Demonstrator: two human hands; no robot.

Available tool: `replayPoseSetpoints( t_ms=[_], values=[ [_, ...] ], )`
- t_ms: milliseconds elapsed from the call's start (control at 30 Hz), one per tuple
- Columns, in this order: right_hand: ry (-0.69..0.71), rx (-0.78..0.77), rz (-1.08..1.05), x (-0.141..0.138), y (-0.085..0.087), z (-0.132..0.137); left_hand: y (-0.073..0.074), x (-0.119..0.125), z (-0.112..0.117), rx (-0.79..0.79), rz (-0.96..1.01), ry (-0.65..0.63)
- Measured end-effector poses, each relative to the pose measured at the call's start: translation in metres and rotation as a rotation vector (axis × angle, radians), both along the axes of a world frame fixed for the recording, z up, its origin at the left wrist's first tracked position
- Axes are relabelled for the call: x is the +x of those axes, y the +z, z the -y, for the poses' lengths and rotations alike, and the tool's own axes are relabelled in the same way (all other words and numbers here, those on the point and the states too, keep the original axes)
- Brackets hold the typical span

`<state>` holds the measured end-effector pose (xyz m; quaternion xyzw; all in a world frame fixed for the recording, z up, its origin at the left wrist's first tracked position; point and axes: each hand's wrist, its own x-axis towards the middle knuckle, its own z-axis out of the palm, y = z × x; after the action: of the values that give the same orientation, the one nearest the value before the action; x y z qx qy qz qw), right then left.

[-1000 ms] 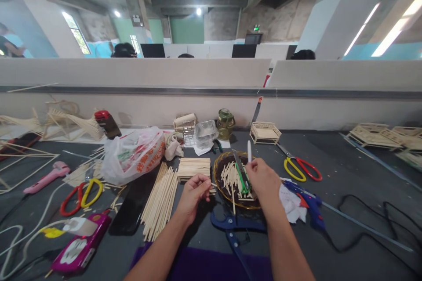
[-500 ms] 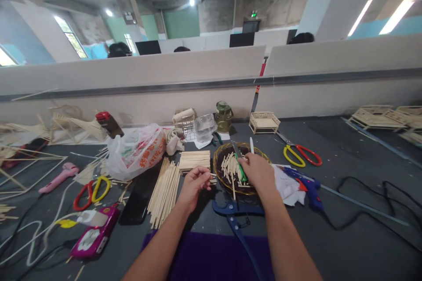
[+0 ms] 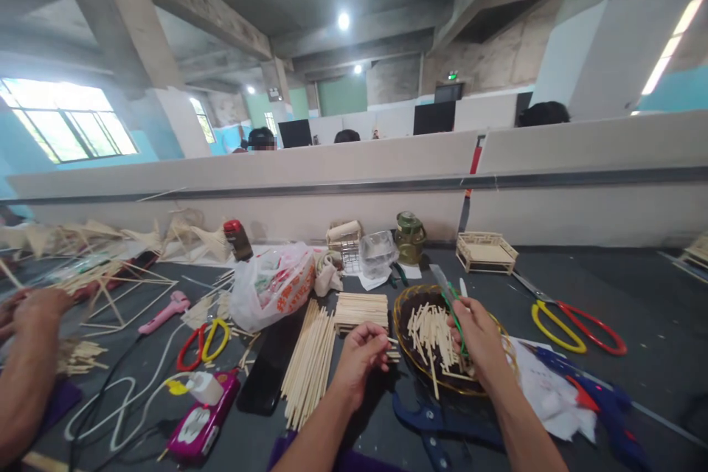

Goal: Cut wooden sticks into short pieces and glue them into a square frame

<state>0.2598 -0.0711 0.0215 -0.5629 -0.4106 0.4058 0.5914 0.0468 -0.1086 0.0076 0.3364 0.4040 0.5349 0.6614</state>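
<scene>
My left hand (image 3: 361, 352) is closed in a pinch on short bamboo sticks, just left of a dark round dish (image 3: 406, 299) with a gold rim. My right hand (image 3: 480, 334) reaches into that dish, fingers curled over the pile of short cut sticks (image 3: 428, 328) and beside a green-handled cutter (image 3: 452, 302); what it grips is hidden. A stack of trimmed sticks (image 3: 362, 307) and a bundle of long bamboo sticks (image 3: 310, 365) lie left of my left hand.
Blue pliers (image 3: 436, 420), a blue glue gun (image 3: 594, 398), red-yellow scissors (image 3: 575, 324) and a small bamboo frame (image 3: 487, 251) lie to the right. A plastic bag (image 3: 271, 287), other scissors (image 3: 202, 339), a pink device (image 3: 202, 420) and cables lie to the left. Another person's hand (image 3: 36, 310) works at far left.
The view swung left and up, bringing another person's arm into sight at far left. My right hand sank deeper into the dish; my left hand kept its pinch beside it.
</scene>
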Motion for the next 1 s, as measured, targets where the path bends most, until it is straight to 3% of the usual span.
replayPoseSetpoints(
  t_ms=[67,267,533,767,1000],
  values=[
    [0.047,0.042,-0.148,-0.002,0.000,0.001,-0.001,0.000,0.000,0.008,0.006,0.004],
    [0.070,0.051,-0.309,-0.008,0.009,0.005,0.002,0.000,0.001,-0.010,0.005,0.016],
    [-0.016,0.012,-0.474,-0.005,0.012,0.004,0.002,0.000,0.001,0.012,0.013,-0.002],
    [0.185,-0.016,-0.635,0.001,0.023,0.008,0.002,0.002,0.001,-0.009,0.025,0.002],
    [0.096,0.001,-0.664,0.000,0.028,0.008,0.002,0.005,0.001,-0.042,0.016,-0.010]
  ],
)
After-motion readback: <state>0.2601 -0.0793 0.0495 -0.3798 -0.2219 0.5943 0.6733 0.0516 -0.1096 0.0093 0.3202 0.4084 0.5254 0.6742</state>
